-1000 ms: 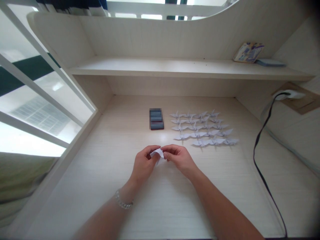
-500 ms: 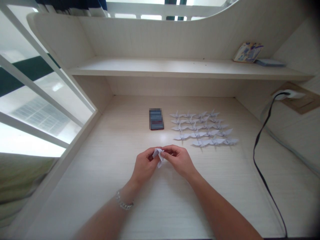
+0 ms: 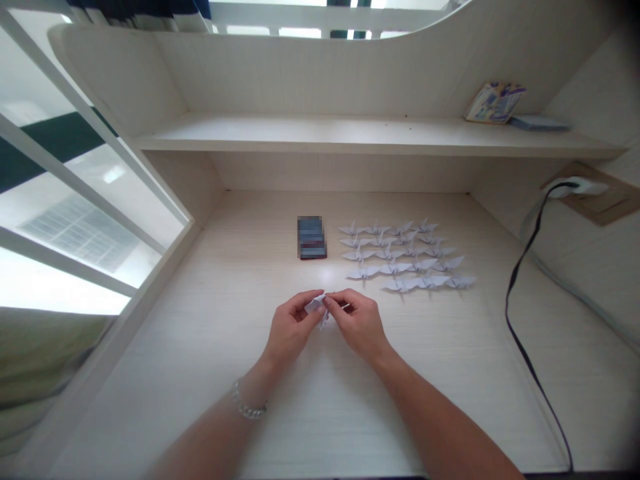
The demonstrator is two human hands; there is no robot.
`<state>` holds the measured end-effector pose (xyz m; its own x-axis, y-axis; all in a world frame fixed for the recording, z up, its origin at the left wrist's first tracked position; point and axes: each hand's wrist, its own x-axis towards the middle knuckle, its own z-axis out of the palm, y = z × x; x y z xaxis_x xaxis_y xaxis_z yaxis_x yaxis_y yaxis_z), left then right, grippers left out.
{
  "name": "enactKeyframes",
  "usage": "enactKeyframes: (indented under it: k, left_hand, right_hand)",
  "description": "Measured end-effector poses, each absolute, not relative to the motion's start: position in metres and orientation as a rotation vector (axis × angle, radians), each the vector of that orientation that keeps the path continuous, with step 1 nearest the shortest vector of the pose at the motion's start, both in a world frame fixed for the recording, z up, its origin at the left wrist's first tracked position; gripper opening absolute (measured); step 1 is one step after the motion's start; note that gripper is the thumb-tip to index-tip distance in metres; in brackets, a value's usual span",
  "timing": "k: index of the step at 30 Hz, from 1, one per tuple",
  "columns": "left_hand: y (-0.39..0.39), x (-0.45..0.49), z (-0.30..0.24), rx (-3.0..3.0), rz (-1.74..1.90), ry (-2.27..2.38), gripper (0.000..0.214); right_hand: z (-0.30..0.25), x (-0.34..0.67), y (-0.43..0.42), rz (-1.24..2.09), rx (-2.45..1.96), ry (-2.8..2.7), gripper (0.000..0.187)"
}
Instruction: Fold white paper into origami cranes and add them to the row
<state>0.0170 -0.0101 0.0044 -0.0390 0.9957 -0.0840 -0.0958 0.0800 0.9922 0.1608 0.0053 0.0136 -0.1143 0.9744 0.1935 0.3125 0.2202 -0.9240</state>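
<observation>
A small folded white paper crane [image 3: 316, 304] is pinched between my two hands above the desk. My left hand [image 3: 293, 327] grips it from the left, thumb in front and fingers behind. From the other side, my right hand [image 3: 357, 320] closes its thumb and forefinger on the paper near the top. The fingers hide much of the piece. Beyond my right hand, several white paper cranes [image 3: 395, 268] lie in rows with wings spread. A dark phone-like rectangle [image 3: 312, 237], its face blurred out, lies to their left.
The pale wooden desk [image 3: 200, 373] runs back to a raised shelf [image 3: 300, 133]. On that shelf sit a colourful box [image 3: 495, 103] and a flat pale item [image 3: 539, 123]. A black cable [image 3: 520, 347] hangs from the wall socket [image 3: 595, 193] onto the desk's right side. White bars [image 3: 75, 260] stand at left.
My left thumb has moved up onto the paper, and my right fingers have shifted slightly. The paper looks more folded and less of it hangs below my hands. The cranes have stayed put.
</observation>
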Motion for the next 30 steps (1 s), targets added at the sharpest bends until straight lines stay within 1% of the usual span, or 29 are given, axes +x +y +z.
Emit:
enactKeyframes:
  k: [4, 10, 17, 22, 30]
  left_hand:
    - [-0.009, 0.018, 0.004, 0.994, 1.235, 1.189, 0.036]
    - [-0.008, 0.016, 0.002, 1.013, 1.255, 1.188, 0.029]
    - [-0.007, 0.013, 0.001, 1.153, 1.22, 1.316, 0.026]
    - [-0.009, 0.012, -0.001, 1.258, 1.204, 1.381, 0.025]
    - [-0.007, 0.011, -0.006, 1.301, 1.171, 1.349, 0.024]
  right_hand:
    - [0.013, 0.162, 0.006, 1.028, -1.226, -1.56, 0.019]
    - [0.011, 0.163, 0.008, 1.093, -1.21, -1.529, 0.018]
    - [0.001, 0.165, 0.015, 1.398, -1.118, -1.412, 0.023]
    - [-0.001, 0.165, 0.015, 1.379, -1.14, -1.398, 0.02]
    - [0.0, 0.165, 0.014, 1.328, -1.23, -1.414, 0.014]
